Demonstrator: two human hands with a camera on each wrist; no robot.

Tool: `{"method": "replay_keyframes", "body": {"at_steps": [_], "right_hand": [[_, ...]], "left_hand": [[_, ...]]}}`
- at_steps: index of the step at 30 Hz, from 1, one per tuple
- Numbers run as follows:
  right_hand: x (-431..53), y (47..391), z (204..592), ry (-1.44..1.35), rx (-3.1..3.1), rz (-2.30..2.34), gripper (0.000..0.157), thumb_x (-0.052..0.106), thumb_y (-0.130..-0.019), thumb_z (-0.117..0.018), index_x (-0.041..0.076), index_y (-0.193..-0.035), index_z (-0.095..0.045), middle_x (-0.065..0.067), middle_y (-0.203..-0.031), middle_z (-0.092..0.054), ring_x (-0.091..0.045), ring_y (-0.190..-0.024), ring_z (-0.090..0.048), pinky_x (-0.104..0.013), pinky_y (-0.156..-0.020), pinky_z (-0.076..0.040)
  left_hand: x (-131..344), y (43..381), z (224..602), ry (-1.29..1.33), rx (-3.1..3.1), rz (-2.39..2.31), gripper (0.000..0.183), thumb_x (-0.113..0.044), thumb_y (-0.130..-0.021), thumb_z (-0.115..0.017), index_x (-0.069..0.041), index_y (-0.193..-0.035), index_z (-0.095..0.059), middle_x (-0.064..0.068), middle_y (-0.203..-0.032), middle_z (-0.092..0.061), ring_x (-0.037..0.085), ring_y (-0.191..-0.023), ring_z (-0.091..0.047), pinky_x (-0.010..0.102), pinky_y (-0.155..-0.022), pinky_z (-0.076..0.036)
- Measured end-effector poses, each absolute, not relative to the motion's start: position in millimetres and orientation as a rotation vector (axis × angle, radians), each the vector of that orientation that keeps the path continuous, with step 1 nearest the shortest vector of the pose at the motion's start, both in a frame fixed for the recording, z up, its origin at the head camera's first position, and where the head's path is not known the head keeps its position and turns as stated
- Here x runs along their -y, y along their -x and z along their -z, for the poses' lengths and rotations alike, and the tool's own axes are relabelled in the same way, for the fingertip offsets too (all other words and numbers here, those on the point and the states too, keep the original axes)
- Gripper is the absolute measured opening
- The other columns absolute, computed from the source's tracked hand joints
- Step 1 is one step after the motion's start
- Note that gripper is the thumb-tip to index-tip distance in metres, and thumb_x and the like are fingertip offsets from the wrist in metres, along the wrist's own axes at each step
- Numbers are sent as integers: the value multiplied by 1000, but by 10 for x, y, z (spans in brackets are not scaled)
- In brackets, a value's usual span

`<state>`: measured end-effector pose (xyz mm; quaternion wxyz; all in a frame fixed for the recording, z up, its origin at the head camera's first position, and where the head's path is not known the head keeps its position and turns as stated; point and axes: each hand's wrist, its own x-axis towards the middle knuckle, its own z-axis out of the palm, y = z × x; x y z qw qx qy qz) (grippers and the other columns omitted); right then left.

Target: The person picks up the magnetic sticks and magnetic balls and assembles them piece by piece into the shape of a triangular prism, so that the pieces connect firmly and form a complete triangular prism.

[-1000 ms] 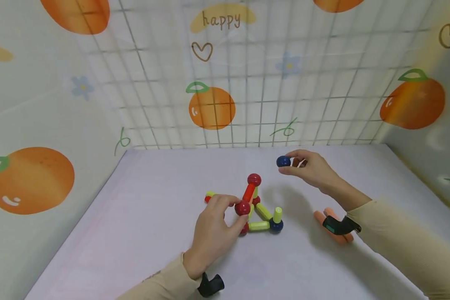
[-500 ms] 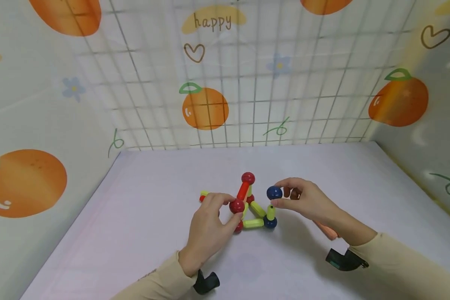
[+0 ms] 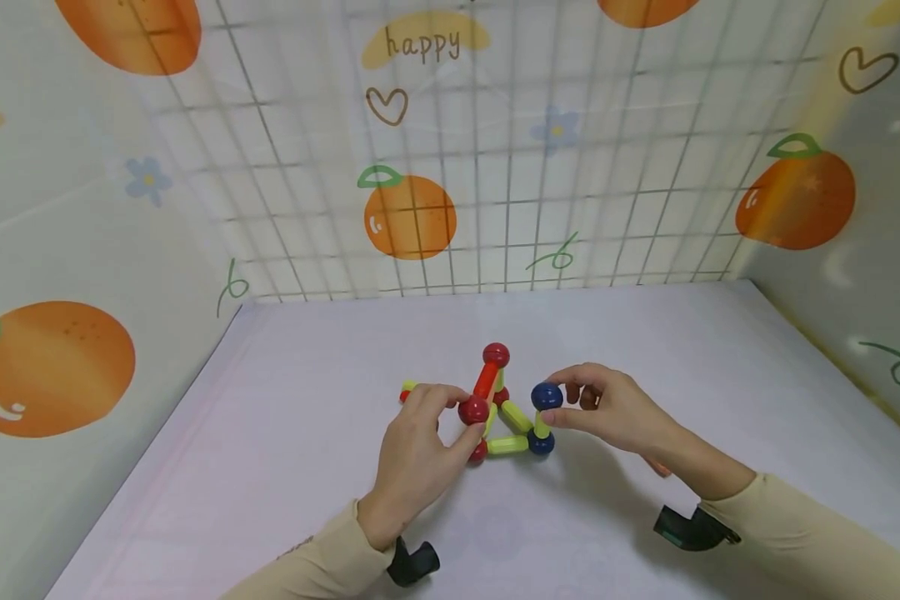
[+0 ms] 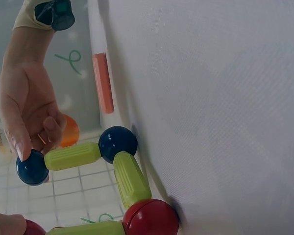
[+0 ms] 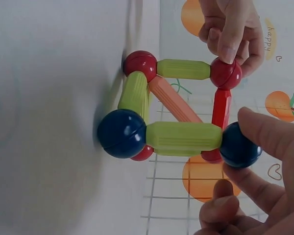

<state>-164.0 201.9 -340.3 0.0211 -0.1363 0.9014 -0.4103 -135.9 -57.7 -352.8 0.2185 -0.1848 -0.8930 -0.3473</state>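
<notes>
A small frame of balls and ribbed rods stands on the table in front of me. My left hand (image 3: 427,442) pinches its upper front red ball (image 3: 473,410) between thumb and fingers. With thumb and fingers, my right hand (image 3: 607,406) grips a dark blue ball (image 5: 240,145), which sits on top of an upright green rod (image 5: 184,138). Below that rod is a lower blue ball (image 4: 117,145) on the table, joined by another green rod (image 4: 132,179) to a red ball (image 4: 151,218). A red rod (image 3: 486,381) runs to the upper back red ball (image 3: 496,355). An orange rod (image 5: 176,99) slants through the frame.
Loose orange rod (image 4: 103,83) lies on the table right of the frame, mostly behind my right wrist in the head view. A green and red piece (image 3: 407,389) pokes out beyond my left hand. Printed cloth (image 3: 420,275) walls the back and sides.
My right hand has come down and left with the blue ball, from the air onto the top of the upright green rod. My left hand keeps its pinch on the red ball.
</notes>
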Motion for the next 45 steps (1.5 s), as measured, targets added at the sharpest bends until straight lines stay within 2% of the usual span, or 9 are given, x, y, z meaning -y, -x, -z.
{"method": "replay_keyframes", "body": {"at_steps": [14, 34, 45], "right_hand": [[-2004, 1582, 3425, 356, -2734, 1289, 45, 42, -79, -81, 22, -116, -67, -8, -95, -56, -20, -77, -50, -25, -58, -40], [-1979, 1581, 3493, 514, -2823, 1288, 40, 36, -78, -82, 25, -114, -67, -4, -89, -57, -14, -69, -49, -23, -56, -40], [-1979, 1571, 3491, 505, -2830, 1292, 41, 36, -78, -83, 26, -115, -67, -3, -88, -55, -14, -68, -49, -23, -55, -40]], "left_hand": [[570, 1333, 3540, 484, 2523, 998, 32, -23, -81, -80, -15, -108, -65, 2, -106, -65, 14, -95, -59, 25, -71, -49], [603, 1410, 3526, 512, 2494, 994, 30, -23, -82, -79, -14, -107, -65, 4, -104, -65, 15, -93, -59, 25, -69, -50], [592, 1423, 3499, 514, 2509, 1004, 31, -23, -83, -79, -13, -109, -65, 5, -105, -65, 15, -94, -59, 27, -72, -51]]}}
